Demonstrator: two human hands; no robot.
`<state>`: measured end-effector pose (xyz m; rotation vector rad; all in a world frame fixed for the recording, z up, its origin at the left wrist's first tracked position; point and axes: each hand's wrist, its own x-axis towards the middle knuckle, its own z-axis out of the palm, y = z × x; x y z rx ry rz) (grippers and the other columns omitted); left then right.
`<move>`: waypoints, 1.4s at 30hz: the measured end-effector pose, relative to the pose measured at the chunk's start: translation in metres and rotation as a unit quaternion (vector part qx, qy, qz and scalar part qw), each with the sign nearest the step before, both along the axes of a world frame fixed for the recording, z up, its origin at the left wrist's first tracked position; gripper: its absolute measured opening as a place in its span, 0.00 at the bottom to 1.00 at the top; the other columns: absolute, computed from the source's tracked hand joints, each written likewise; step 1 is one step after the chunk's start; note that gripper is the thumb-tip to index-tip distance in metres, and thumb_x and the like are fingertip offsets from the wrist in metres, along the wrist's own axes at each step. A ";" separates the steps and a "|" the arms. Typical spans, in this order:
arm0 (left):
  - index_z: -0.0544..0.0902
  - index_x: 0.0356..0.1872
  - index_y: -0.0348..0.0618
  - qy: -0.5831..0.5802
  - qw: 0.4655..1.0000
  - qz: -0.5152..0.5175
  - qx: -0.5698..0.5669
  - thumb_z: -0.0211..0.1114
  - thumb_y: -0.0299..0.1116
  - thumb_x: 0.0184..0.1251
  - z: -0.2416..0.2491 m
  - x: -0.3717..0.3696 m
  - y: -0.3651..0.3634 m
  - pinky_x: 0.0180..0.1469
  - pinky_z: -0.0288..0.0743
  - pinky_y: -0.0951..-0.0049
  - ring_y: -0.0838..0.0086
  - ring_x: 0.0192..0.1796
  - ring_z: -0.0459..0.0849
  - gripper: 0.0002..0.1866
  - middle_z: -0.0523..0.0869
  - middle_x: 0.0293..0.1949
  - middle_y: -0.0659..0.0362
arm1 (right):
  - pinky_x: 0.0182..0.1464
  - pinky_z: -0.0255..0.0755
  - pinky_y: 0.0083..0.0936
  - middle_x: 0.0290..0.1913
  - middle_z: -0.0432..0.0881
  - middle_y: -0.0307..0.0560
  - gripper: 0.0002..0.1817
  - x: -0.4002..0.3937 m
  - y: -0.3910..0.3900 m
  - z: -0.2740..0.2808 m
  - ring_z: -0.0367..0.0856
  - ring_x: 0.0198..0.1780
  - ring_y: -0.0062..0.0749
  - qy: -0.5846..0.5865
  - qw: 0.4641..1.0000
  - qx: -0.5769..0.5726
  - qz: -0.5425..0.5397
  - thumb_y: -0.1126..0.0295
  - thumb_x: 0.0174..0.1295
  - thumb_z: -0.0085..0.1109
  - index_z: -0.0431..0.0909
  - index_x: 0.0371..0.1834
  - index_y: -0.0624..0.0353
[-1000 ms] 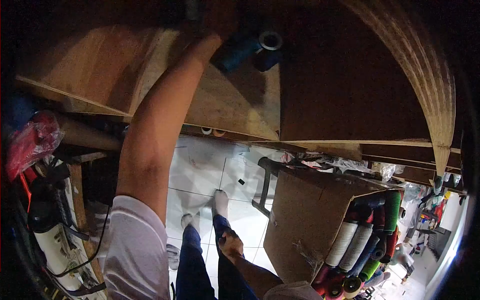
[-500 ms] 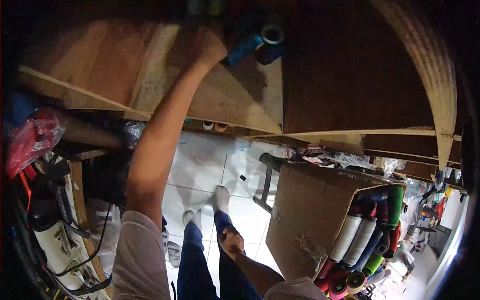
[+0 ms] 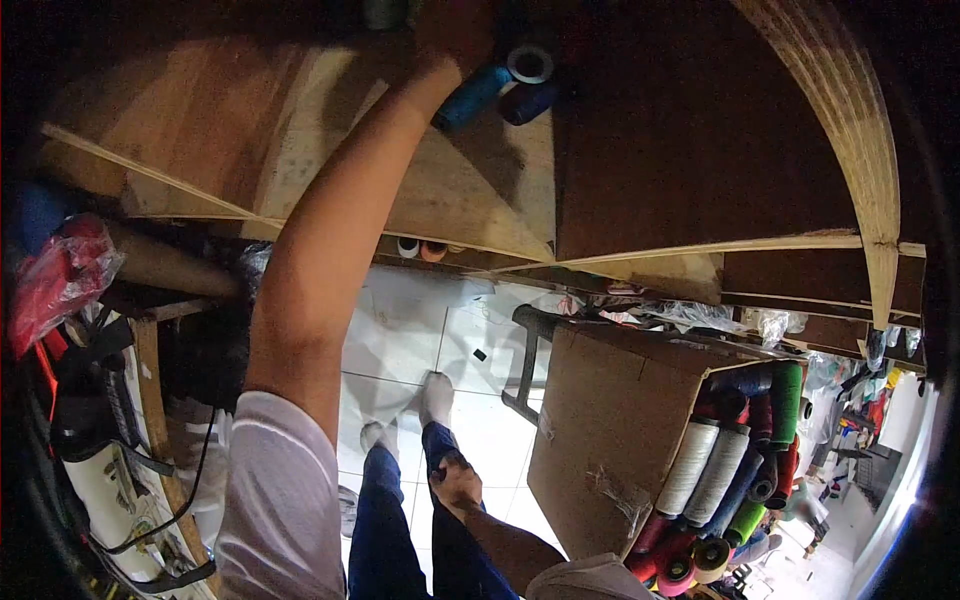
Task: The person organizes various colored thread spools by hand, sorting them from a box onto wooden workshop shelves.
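Teal thread-wound spool (image 3: 475, 98) lies slantwise on wood-grained shelf (image 3: 470, 220), top centre, beside smooth navy spool (image 3: 528, 103). Left hand (image 3: 455, 30) close by, deep in shadow: grip's opening and hold cannot be told. Right hand (image 3: 458, 487), lower centre, curled before blue trouser leg (image 3: 465, 555), hold unclear. Brown cardboard box (image 3: 610, 430), lower right: cylindrical multicoloured thread spools (image 3: 688, 465) packed side by side, probably saving room.

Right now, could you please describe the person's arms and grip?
The left sleeve is short, pale, loose and creased, with no print showing; the right sleeve, also pale, shows only partly at the bottom edge. The right grip wears no glove; the left grip is too dark to make out.
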<state>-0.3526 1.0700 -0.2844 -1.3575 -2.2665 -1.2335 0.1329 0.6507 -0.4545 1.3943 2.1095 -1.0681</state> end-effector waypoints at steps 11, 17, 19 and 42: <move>0.82 0.51 0.48 0.002 0.997 -0.062 -0.046 0.65 0.45 0.62 0.021 0.004 0.006 0.48 0.80 0.52 0.49 0.48 0.84 0.20 0.86 0.45 0.48 | 0.49 0.77 0.44 0.42 0.82 0.50 0.16 0.006 0.000 -0.001 0.82 0.46 0.51 0.009 1.000 0.010 -0.026 0.59 0.52 0.66 0.75 0.41 0.50; 0.83 0.51 0.48 0.048 0.996 -0.071 -0.017 0.65 0.45 0.62 0.003 0.047 -0.026 0.48 0.80 0.52 0.49 0.48 0.85 0.19 0.86 0.45 0.48 | 0.51 0.76 0.45 0.44 0.82 0.50 0.17 0.003 -0.004 0.004 0.82 0.47 0.52 0.013 1.000 0.020 -0.019 0.59 0.53 0.64 0.76 0.44 0.51; 0.83 0.51 0.48 0.059 0.997 -0.055 -0.016 0.65 0.45 0.62 -0.004 0.057 -0.025 0.48 0.80 0.52 0.49 0.48 0.85 0.19 0.86 0.45 0.48 | 0.47 0.78 0.45 0.41 0.82 0.50 0.15 0.002 -0.004 0.008 0.83 0.45 0.53 0.019 0.998 0.048 -0.018 0.60 0.53 0.66 0.76 0.41 0.50; 0.83 0.51 0.49 0.012 0.999 0.040 -0.016 0.64 0.45 0.62 -0.007 0.055 0.025 0.49 0.80 0.53 0.51 0.48 0.85 0.19 0.86 0.47 0.50 | 0.48 0.78 0.44 0.42 0.82 0.52 0.17 0.007 0.000 0.003 0.82 0.44 0.53 0.023 0.999 0.037 -0.029 0.61 0.53 0.65 0.76 0.43 0.54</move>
